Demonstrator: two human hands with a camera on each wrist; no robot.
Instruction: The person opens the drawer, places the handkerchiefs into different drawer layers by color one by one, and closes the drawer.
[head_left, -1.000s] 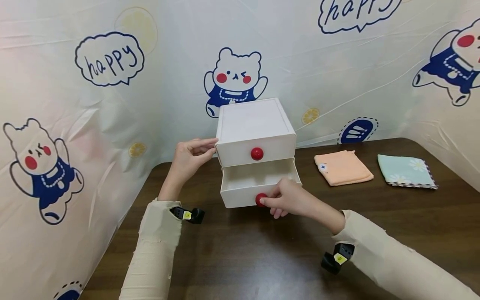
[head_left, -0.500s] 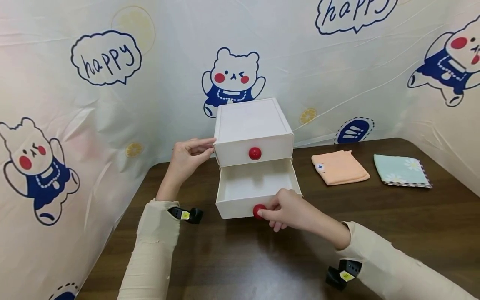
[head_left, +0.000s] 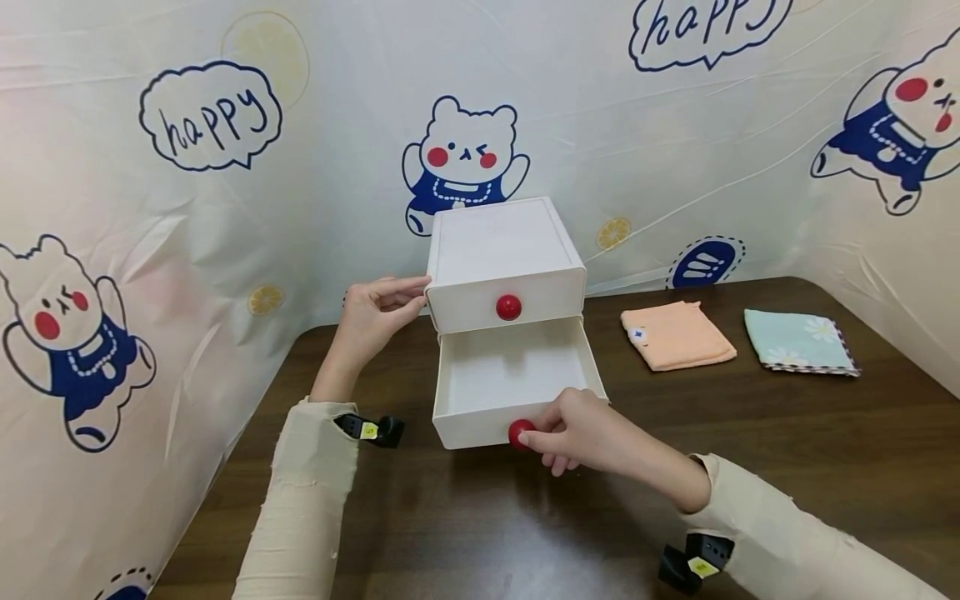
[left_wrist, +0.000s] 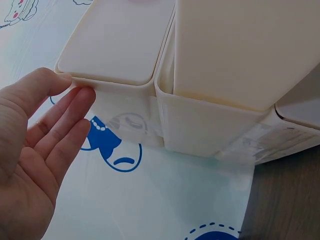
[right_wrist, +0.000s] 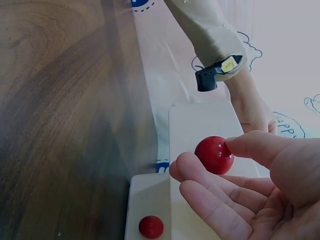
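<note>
My right hand [head_left: 588, 429] pinches the red round knob [right_wrist: 215, 155] of a white drawer [head_left: 472, 429] between thumb and fingertips. This drawer stands pulled out from a white chest [head_left: 502, 237], and its inside is bare. Above it, the top drawer with its own red knob [head_left: 508, 307] is closed. A lower drawer's red knob [right_wrist: 151, 227] shows in the right wrist view, hidden in the head view. At the chest's left front edge, my left hand [head_left: 375, 312] rests its thumb and nearly straight fingertips against the corner by the top drawer.
On the brown table [head_left: 750, 467], right of the chest, lie a folded peach cloth [head_left: 675, 336] and a folded mint cloth [head_left: 798, 342] with daisies and a checked edge. A printed curtain [head_left: 337, 192] hangs close behind the chest.
My right hand has drawn the drawer further out towards me by its knob, so more of its inside shows. The left hand stays at the chest's edge.
</note>
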